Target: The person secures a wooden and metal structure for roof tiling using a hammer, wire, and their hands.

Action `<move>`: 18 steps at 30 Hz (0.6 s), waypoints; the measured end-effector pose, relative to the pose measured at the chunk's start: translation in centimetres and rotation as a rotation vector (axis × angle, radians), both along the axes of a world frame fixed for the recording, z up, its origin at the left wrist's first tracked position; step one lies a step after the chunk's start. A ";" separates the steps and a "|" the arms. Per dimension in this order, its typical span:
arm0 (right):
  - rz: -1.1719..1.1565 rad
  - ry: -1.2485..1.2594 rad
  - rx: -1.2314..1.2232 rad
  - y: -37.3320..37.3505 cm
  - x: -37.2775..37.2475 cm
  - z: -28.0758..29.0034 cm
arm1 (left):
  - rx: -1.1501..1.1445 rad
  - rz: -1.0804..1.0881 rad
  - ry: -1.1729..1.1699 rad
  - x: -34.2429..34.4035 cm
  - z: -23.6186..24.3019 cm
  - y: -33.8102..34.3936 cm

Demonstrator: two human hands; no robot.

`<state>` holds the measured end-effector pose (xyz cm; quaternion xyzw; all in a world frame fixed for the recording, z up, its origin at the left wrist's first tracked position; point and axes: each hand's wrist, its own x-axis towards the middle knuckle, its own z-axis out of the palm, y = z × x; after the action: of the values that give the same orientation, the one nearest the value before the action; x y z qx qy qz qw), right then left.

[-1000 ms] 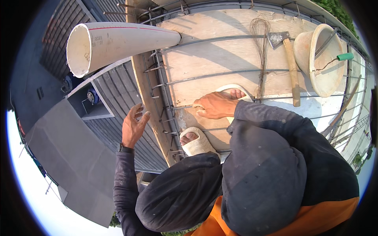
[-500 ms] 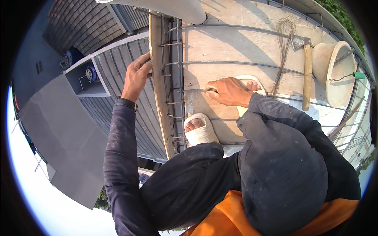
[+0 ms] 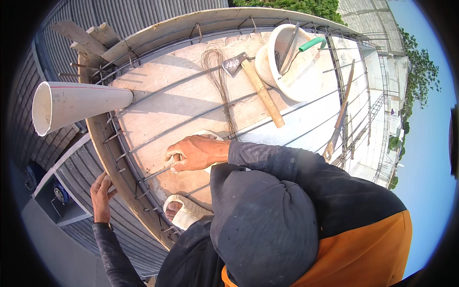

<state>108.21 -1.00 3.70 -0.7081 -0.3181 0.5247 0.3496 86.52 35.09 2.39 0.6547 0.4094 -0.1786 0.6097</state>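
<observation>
My left hand (image 3: 102,196) is at the outer side of the curved wooden edge board (image 3: 106,148). Its fingertips touch the board near the top, fingers stretched and thumb apart. Over the plywood deck (image 3: 158,103), my right hand (image 3: 196,152) is curled round a thin steel reinforcing bar (image 3: 157,173), which runs in from the edge cage. The palm side is hidden, so anything small inside it cannot be seen. My sandalled feet stand close by; one white sandal (image 3: 189,210) shows between my hands and my knees.
A hatchet (image 3: 260,91) lies beside a bundle of tie wire (image 3: 221,88). Past it, a whitish bucket (image 3: 296,62) holds a bar and a green-handled tool. A white pipe (image 3: 81,106) rises at the left. A handsaw (image 3: 340,115) lies right; roofs lie below the edge.
My view has swung round to the right, so the deck, bucket and hatchet appear further left and tilted. Both hands stay at the board and the bar, with the right fingers curled.
</observation>
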 end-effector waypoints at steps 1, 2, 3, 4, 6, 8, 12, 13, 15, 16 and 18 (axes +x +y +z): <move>-0.052 -0.017 0.011 -2.3 1.7 2.5 | -0.012 0.018 0.030 -0.5 -0.2 -0.4; -0.098 -0.026 0.032 -4.6 3.3 5.1 | -0.033 0.033 0.049 -1.6 -0.5 -0.2; -0.172 0.051 0.026 -6.5 5.0 7.5 | -0.041 0.056 0.078 -3.0 -0.4 0.3; -0.246 0.122 0.014 -9.2 7.0 9.7 | -0.054 0.074 0.086 -4.0 -0.4 0.4; -0.450 0.105 -0.033 -15.7 10.0 12.4 | -0.096 0.106 0.098 -4.6 -0.8 0.5; -0.785 -0.025 -0.109 -20.7 11.8 14.1 | -0.135 0.109 0.091 -3.8 -1.2 0.4; -0.763 0.243 -0.247 -25.8 10.2 13.3 | -0.170 0.046 0.121 -2.6 -1.0 1.1; -0.675 0.218 -0.330 -24.3 9.2 11.8 | -0.156 0.034 0.147 -2.2 -0.8 1.4; -0.598 0.181 -0.375 -21.1 6.6 7.1 | -0.135 0.016 0.195 -2.0 -0.4 1.9; -0.643 0.105 -0.434 -19.6 6.4 5.0 | -0.120 -0.012 0.201 -1.8 -0.1 2.0; -0.739 -0.037 -0.548 -17.0 5.6 1.5 | -0.084 -0.075 0.227 -1.4 0.8 1.9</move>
<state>113.84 -18.03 5.22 -0.8495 0.1001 0.4167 0.3076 85.08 37.03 3.23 0.6191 0.4430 -0.2914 0.5793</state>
